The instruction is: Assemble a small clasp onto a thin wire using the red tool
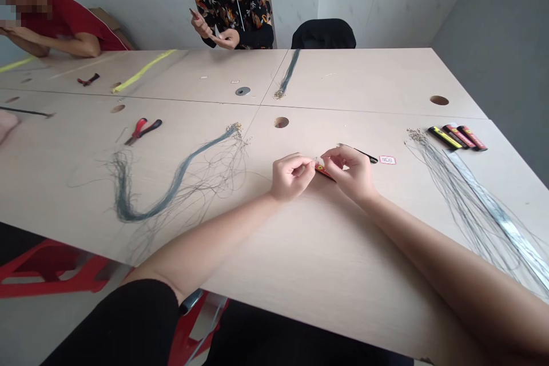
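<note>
Both hands are raised over the middle of the table, fingertips close together. My left hand (pixel 293 176) is closed in a pinch; something tiny and thin shows at its fingertips, too small to name. My right hand (pixel 349 171) also pinches, and what it holds cannot be made out. Partly hidden between and behind them lies a red and black lighter (pixel 325 172). Tweezers (pixel 364 154) with a black end rest just beyond my right hand, beside a small white label with a pink edge (pixel 387 160).
Bundled blue-grey cords (pixel 175 183) and red-black pliers (pixel 139 132) lie left. To the right are loose cords (pixel 446 183), a metal ruler (pixel 501 217) and lighters (pixel 461 136). Two people sit across the table (pixel 266 251). Round holes pierce the tabletop.
</note>
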The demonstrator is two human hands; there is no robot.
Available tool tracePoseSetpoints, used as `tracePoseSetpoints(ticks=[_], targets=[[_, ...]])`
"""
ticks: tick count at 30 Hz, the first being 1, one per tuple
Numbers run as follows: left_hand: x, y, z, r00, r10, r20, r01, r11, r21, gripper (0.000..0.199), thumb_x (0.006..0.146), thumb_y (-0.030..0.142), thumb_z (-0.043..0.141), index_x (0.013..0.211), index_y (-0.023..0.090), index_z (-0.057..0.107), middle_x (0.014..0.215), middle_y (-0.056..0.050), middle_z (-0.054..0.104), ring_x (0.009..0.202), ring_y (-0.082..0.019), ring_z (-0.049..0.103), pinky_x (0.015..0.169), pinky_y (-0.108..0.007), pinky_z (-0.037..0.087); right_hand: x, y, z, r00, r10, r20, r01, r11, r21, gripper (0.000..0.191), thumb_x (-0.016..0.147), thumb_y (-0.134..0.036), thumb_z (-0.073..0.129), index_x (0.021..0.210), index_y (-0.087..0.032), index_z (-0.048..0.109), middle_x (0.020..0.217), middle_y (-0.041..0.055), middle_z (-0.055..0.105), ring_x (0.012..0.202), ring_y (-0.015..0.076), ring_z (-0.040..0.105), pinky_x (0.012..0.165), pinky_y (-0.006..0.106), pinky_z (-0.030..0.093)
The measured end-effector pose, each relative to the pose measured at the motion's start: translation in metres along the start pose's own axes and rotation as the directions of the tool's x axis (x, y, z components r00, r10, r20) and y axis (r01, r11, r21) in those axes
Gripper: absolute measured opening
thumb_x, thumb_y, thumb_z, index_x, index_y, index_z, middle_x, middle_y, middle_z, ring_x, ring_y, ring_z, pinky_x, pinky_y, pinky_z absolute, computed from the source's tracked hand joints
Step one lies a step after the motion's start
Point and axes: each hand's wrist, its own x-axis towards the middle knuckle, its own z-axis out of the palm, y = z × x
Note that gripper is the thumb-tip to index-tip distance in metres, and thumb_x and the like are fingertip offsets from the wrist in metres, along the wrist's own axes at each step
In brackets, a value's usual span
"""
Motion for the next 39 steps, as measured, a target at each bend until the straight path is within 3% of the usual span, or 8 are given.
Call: tracePoseSetpoints(ticks=[4,8,14,18,21,24,27,39], targets=[[0.000,-0.002,0.000,0.999,-0.029,-0.022,0.028,0.999,-0.020,0.025,0.087,0.027,0.056,0.065,0.015,0.063,0.053,0.002,0.050,0.050,-0.008,0.045,0.052,-0.022,0.038,0.005,0.009,-0.003,0.996,0.083,0.015,-0.078,0.976,-0.204,0.015,0.084,-0.027,0.052,0.079,-0.018,0.064,0.073,0.0031,0.062,0.056,0.0127,0.049,0.054,0.027,0.037],[0.001,-0.004,0.001,0.998,-0.037,-0.059,0.037,0.999,-0.002,0.028,0.088,0.028,0.055,0.063,0.015,0.060,0.054,0.002,0.048,0.050,-0.008,0.044,0.051,-0.022,0.037,0.004,0.013,-0.003,0.983,0.056,0.176,0.049,0.840,-0.541,0.023,0.084,-0.039,0.060,0.080,-0.018,0.067,0.085,0.0089,0.063,0.074,0.0203,0.055,0.061,0.031,0.037],[0.001,-0.004,0.000,0.993,-0.003,-0.122,0.004,1.000,0.001,0.027,0.090,0.028,0.054,0.067,0.016,0.059,0.055,0.002,0.047,0.052,-0.008,0.042,0.051,-0.022,0.037,0.002,0.011,-0.002,0.957,0.008,0.291,0.171,0.793,-0.584,0.023,0.080,-0.030,0.067,0.062,-0.019,0.059,0.079,0.0091,0.060,0.078,0.0220,0.053,0.065,0.033,0.036],[0.001,-0.005,-0.002,0.988,0.001,-0.157,-0.008,0.999,-0.042,0.028,0.090,0.030,0.053,0.066,0.017,0.055,0.055,0.004,0.045,0.051,-0.008,0.041,0.055,-0.022,0.042,0.007,0.014,-0.006,0.972,0.081,0.222,0.016,0.914,-0.406,0.017,0.086,-0.035,0.059,0.080,-0.020,0.053,0.083,0.0066,0.061,0.070,0.0186,0.053,0.062,0.031,0.038],[0.001,-0.004,-0.002,0.986,-0.013,-0.164,0.005,0.999,-0.047,0.032,0.091,0.033,0.052,0.063,0.017,0.052,0.054,0.004,0.042,0.052,-0.009,0.044,0.059,-0.024,0.046,0.011,0.011,-0.006,0.967,0.183,0.178,-0.185,0.983,-0.005,0.031,0.089,-0.054,0.049,0.088,-0.023,0.044,0.074,0.0005,0.054,0.062,0.0148,0.051,0.057,0.029,0.040],[0.001,-0.002,-0.001,0.987,-0.013,-0.162,0.009,1.000,-0.024,0.031,0.092,0.034,0.051,0.065,0.017,0.054,0.055,0.003,0.045,0.053,-0.009,0.045,0.055,-0.023,0.043,0.012,0.001,-0.001,0.951,0.225,0.210,-0.291,0.883,0.370,0.046,0.086,-0.070,0.041,0.081,-0.024,0.040,0.066,-0.0023,0.042,0.055,0.0116,0.043,0.052,0.026,0.038],[0.000,-0.001,0.000,0.987,0.011,-0.163,-0.015,1.000,-0.023,0.031,0.092,0.033,0.050,0.066,0.017,0.053,0.055,0.003,0.045,0.055,-0.010,0.048,0.056,-0.023,0.043,0.010,-0.007,0.006,0.921,0.242,0.305,-0.374,0.767,0.521,0.057,0.082,-0.077,0.034,0.074,-0.022,0.045,0.061,-0.0020,0.036,0.052,0.0105,0.037,0.051,0.026,0.037],[-0.001,0.004,0.006,0.982,0.068,-0.178,-0.065,0.998,0.022,0.027,0.094,0.032,0.048,0.072,0.018,0.053,0.058,0.003,0.046,0.054,-0.009,0.045,0.054,-0.022,0.041,0.000,-0.006,0.016,0.740,0.274,0.614,-0.662,0.460,0.592,0.047,0.075,-0.062,0.049,0.054,-0.021,0.037,0.036,-0.0067,0.035,0.031,0.0059,0.017,0.033,0.021,0.015]])
